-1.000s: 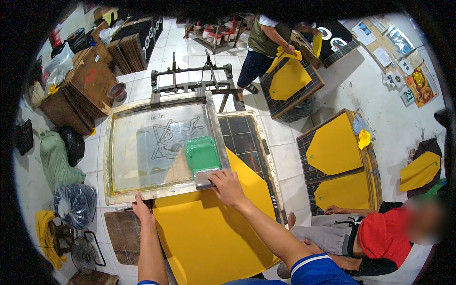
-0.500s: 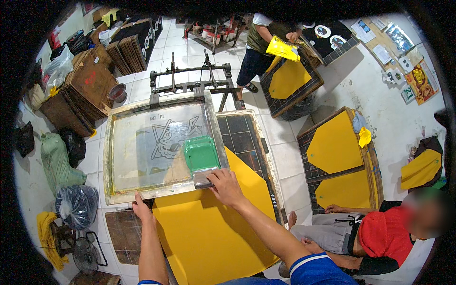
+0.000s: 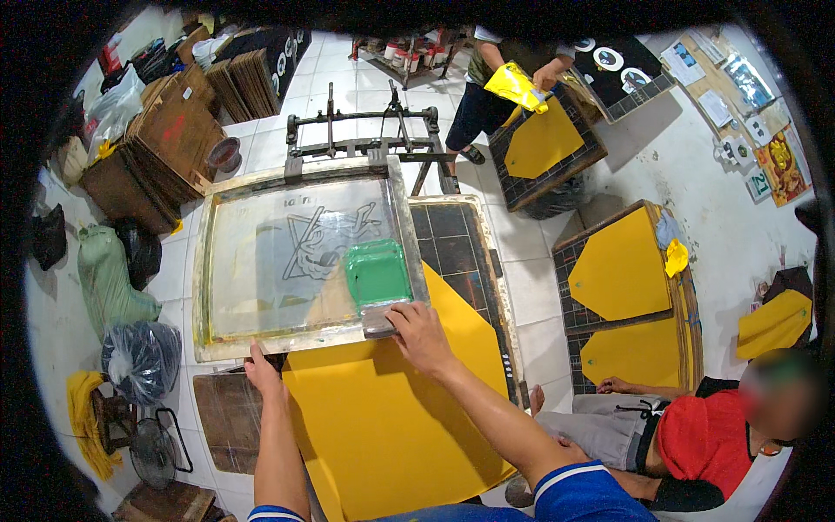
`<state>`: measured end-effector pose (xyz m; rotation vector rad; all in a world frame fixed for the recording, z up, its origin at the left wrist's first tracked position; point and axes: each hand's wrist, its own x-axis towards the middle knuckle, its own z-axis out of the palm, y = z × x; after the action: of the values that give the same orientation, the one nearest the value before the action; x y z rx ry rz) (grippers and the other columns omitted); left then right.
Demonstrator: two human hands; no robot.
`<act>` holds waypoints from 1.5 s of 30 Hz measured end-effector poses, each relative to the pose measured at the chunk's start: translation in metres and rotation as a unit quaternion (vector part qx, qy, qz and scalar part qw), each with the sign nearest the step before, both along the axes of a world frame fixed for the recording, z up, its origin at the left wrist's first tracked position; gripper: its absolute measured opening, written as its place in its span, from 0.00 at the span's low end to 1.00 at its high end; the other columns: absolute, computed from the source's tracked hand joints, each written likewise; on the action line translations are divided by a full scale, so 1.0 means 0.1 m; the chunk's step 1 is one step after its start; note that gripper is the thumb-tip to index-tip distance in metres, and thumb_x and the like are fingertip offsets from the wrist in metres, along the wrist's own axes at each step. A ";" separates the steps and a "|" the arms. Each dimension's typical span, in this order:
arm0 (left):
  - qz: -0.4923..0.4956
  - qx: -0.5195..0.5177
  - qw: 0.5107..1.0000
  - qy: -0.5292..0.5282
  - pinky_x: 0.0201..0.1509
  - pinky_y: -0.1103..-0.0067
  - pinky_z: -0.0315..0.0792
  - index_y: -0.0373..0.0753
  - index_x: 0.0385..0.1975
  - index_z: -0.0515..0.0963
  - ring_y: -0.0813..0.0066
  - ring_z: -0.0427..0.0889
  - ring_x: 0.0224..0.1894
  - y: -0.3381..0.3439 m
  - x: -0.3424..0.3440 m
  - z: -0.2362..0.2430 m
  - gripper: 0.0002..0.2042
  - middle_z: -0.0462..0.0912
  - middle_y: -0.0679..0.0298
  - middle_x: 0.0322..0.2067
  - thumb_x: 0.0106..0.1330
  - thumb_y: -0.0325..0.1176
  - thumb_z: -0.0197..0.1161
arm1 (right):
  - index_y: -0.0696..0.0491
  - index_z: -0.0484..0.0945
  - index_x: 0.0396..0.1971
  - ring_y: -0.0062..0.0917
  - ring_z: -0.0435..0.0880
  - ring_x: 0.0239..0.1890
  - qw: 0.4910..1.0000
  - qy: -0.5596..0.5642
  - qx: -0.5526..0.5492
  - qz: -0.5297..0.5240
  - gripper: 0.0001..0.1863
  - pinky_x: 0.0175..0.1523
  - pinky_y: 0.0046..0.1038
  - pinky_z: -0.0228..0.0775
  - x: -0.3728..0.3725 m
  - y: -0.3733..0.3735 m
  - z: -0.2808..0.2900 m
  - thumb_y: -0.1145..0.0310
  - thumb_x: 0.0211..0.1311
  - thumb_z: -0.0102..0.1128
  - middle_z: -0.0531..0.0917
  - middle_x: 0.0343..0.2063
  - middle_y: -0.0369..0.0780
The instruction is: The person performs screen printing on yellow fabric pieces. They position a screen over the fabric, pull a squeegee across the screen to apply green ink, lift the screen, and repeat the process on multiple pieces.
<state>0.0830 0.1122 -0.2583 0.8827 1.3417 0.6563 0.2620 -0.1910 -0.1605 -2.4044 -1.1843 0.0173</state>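
Observation:
A silk-screen frame [image 3: 270,347] with a pale mesh and line drawing is tilted up, its near edge above yellow fabric [image 3: 391,418] laid on a black-gridded board [image 3: 445,233]. My left hand [image 3: 264,374] grips the frame's near left edge, thumb on top, other fingers mostly hidden underneath. At the near right corner my right hand [image 3: 423,337] is closed on a squeegee [image 3: 377,322], whose handle lies against the frame's rim. Green ink [image 3: 379,271] sits in a thick patch on the mesh beside the squeegee.
A metal hinge stand [image 3: 361,130] holds the frame's far side. On the right are boards with yellow fabric pieces [image 3: 622,265] and a seated person in red [image 3: 704,435]. Another person's hands hold yellow cloth [image 3: 515,85] beyond. Wooden boards [image 3: 170,130] and bags [image 3: 139,357] line the left.
The whole view has shifted slightly. Both my hands keep their hold on the frame and squeegee, with the frame still raised. The standing person's hands have moved on the yellow cloth.

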 end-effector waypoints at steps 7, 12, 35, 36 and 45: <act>-0.005 0.024 1.000 -0.016 0.57 0.65 0.72 0.30 0.56 0.68 0.63 0.75 0.54 0.06 -0.03 -0.16 0.31 0.74 0.54 0.57 0.72 0.54 0.64 | 0.50 0.78 0.55 0.38 0.76 0.58 0.999 -0.028 -0.009 0.013 0.27 0.59 0.42 0.66 0.08 0.01 -0.08 0.74 0.53 0.72 0.80 0.56 0.38; 0.009 0.058 0.998 0.003 0.59 0.65 0.70 0.29 0.56 0.69 0.61 0.74 0.55 0.03 -0.02 -0.19 0.30 0.75 0.54 0.57 0.73 0.54 0.64 | 0.49 0.78 0.56 0.37 0.76 0.57 0.999 -0.026 -0.034 0.014 0.27 0.58 0.42 0.67 0.09 0.02 -0.01 0.72 0.53 0.72 0.80 0.56 0.37; -0.016 0.063 0.997 0.035 0.59 0.71 0.70 0.27 0.53 0.76 0.68 0.78 0.52 0.01 -0.03 -0.12 0.27 0.82 0.55 0.52 0.71 0.49 0.68 | 0.48 0.79 0.46 0.44 0.80 0.49 0.993 -0.039 -0.109 -0.026 0.18 0.49 0.46 0.66 1.38 0.83 0.33 0.70 0.54 0.68 0.84 0.40 0.44; -0.011 0.068 0.997 0.020 0.58 0.71 0.70 0.28 0.52 0.76 0.69 0.78 0.51 0.00 -0.03 -0.10 0.26 0.82 0.56 0.51 0.71 0.48 0.69 | 0.48 0.79 0.49 0.46 0.80 0.48 0.992 -0.043 -0.118 -0.023 0.20 0.49 0.46 0.66 1.48 0.90 0.32 0.70 0.54 0.69 0.84 0.39 0.45; -0.032 0.125 0.987 0.094 0.59 0.71 0.71 0.28 0.53 0.76 0.68 0.79 0.52 -0.05 0.03 0.08 0.26 0.83 0.55 0.51 0.71 0.48 0.70 | 0.45 0.81 0.50 0.45 0.81 0.52 0.985 -0.012 -0.170 0.031 0.21 0.55 0.48 0.69 1.85 1.18 0.13 0.70 0.54 0.72 0.87 0.44 0.43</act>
<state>0.0859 0.1073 -0.2507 1.2103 1.4111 0.7166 0.4465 -0.0734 -0.1473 -2.6640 -1.3593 0.2287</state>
